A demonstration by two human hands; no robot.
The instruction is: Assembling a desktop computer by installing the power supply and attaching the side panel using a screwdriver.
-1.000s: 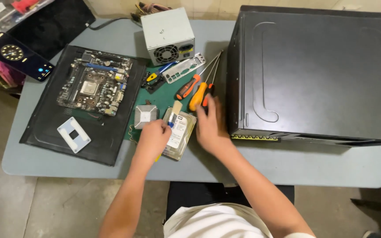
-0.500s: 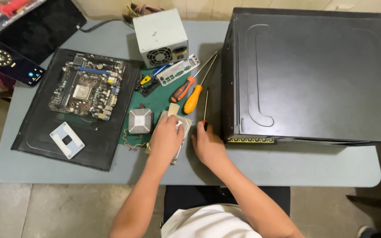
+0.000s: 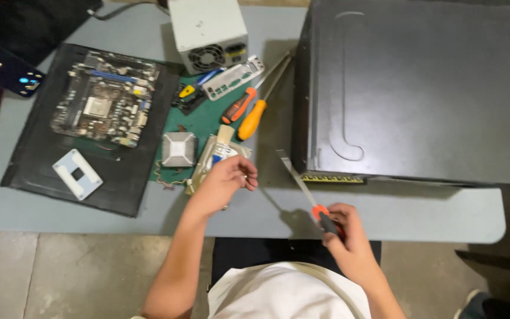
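My left hand (image 3: 226,178) hovers over a silver hard drive (image 3: 215,152) on the green mat (image 3: 205,121), its fingers pinched on what looks like a small screw (image 3: 244,176). My right hand (image 3: 342,229) is near the table's front edge. It grips the red and black handle of a screwdriver (image 3: 302,186), whose shaft points up and left toward the lower left corner of the black computer case (image 3: 420,88).
A motherboard (image 3: 104,109) and a white bracket (image 3: 78,173) lie on a black mat (image 3: 30,171). Nearby are a power supply (image 3: 208,32), a metal port plate (image 3: 234,77), two orange-handled screwdrivers (image 3: 250,115), a heatsink (image 3: 179,149) and the grey table (image 3: 420,212).
My right hand has pulled back from the tools by the case toward the front edge with a screwdriver in it. My left hand has lifted off the hard drive with fingers pinched.
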